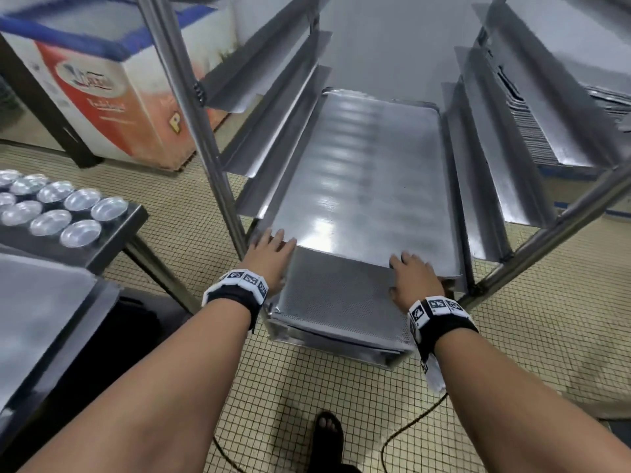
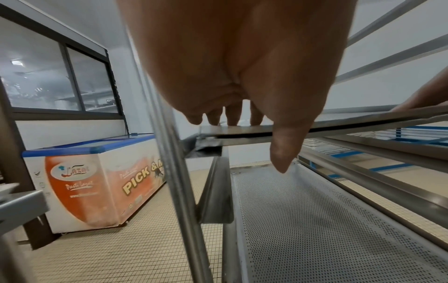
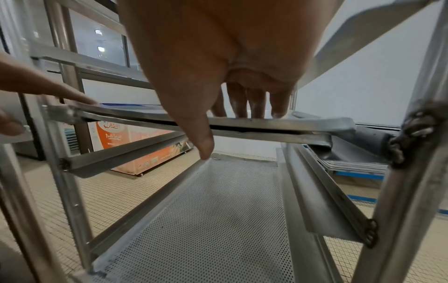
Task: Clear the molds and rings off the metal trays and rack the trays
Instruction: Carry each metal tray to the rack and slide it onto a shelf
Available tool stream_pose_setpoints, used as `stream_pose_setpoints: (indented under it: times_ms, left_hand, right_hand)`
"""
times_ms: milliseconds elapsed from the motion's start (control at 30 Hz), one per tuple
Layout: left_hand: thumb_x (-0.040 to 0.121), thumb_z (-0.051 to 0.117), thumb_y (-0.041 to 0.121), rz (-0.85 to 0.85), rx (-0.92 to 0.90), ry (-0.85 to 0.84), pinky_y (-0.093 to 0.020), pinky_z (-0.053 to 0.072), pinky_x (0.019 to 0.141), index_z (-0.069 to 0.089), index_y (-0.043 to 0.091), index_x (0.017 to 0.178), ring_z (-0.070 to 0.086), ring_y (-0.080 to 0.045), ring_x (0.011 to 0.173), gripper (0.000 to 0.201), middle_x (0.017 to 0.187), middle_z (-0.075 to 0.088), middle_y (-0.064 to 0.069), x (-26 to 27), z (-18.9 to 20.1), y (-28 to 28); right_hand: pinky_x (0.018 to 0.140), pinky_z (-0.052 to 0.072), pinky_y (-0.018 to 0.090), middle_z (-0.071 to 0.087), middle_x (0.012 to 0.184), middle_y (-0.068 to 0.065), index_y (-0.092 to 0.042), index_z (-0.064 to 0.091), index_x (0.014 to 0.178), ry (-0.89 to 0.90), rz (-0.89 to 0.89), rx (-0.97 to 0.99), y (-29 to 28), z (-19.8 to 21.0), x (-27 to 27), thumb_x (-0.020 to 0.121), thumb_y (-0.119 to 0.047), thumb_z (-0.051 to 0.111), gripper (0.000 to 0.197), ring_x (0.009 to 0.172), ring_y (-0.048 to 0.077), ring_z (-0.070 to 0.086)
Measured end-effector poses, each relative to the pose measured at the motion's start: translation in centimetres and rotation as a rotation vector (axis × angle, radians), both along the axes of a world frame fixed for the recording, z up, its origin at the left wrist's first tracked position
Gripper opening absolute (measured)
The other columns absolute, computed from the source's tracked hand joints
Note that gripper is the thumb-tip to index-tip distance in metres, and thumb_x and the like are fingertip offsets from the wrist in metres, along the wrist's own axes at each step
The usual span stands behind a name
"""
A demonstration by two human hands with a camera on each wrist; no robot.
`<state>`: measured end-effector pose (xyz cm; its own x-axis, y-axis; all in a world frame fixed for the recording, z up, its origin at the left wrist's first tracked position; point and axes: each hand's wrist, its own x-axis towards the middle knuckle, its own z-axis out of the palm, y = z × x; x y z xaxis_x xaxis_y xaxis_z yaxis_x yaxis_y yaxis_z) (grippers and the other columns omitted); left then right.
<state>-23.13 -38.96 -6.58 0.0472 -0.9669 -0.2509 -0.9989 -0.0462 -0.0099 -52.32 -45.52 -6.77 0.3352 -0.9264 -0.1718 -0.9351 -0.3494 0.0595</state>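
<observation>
Both hands rest at the near edge of a plain metal tray [image 1: 358,172] lying on the side rails of a steel rack [image 1: 205,131]. Left hand [image 1: 269,256] and right hand [image 1: 415,278] each lay straight fingers on top, thumbs hanging below the edge, gripping nothing. Directly beneath sits a perforated tray [image 1: 338,298]. Round molds [image 1: 80,232] sit on a table to the left.

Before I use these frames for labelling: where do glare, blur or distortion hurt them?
Head view: ceiling light glares in bands on the solid tray; the freezer is motion-smeared. Left wrist view: the left hand looms soft and shadowed, rack posts bowed. Right wrist view: the right hand likewise; the perforated tray stays sharp.
</observation>
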Motion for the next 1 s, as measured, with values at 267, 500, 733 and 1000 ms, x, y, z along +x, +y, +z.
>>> stream_pose_setpoints:
  times_ms: [267,500,733,1000]
  left_hand:
    - [0.091,0.064,0.03,0.304,0.017,0.221,-0.038,0.054,0.093,0.052,0.024,0.14,0.062,-0.026,0.114,0.05,0.131,0.062,-0.004,6.1,3.6,14.6]
    - [0.086,0.053,0.039,0.64,-0.044,0.189,-0.035,0.05,0.092,0.066,0.017,0.119,0.061,-0.032,0.112,0.042,0.126,0.064,-0.011,14.6,6.5,32.1]
    - [0.094,0.059,0.029,1.133,-0.063,0.14,-0.04,0.045,0.105,0.048,0.022,0.142,0.049,-0.028,0.131,0.05,0.143,0.051,-0.007,20.3,5.4,53.6]
    - [0.096,0.052,0.041,1.579,-0.004,0.114,-0.046,0.043,0.105,0.038,0.027,0.147,0.041,-0.03,0.136,0.055,0.147,0.043,-0.004,16.8,0.8,72.5]
  right_hand:
    - [0.096,0.05,0.039,0.059,0.131,0.007,-0.016,0.055,0.132,0.01,0.033,0.064,8.9,3.8,6.5,0.086,-0.019,0.062,0.047,0.12,0.028,0.057]
    - [0.086,0.056,0.038,0.065,0.119,0.01,-0.019,0.061,0.122,-0.104,0.296,0.137,19.2,5.9,21.7,0.091,-0.02,0.054,0.032,0.103,0.031,0.066]
    - [0.082,0.055,0.038,0.069,0.102,0.009,-0.013,0.065,0.108,-0.14,0.751,0.169,33.7,5.9,35.8,0.09,-0.033,0.059,0.028,0.096,0.033,0.067]
    - [0.098,0.05,0.037,0.063,0.131,0.007,-0.02,0.062,0.129,-0.128,1.137,0.278,49.4,3.4,43.1,0.092,-0.032,0.055,0.039,0.119,0.028,0.06]
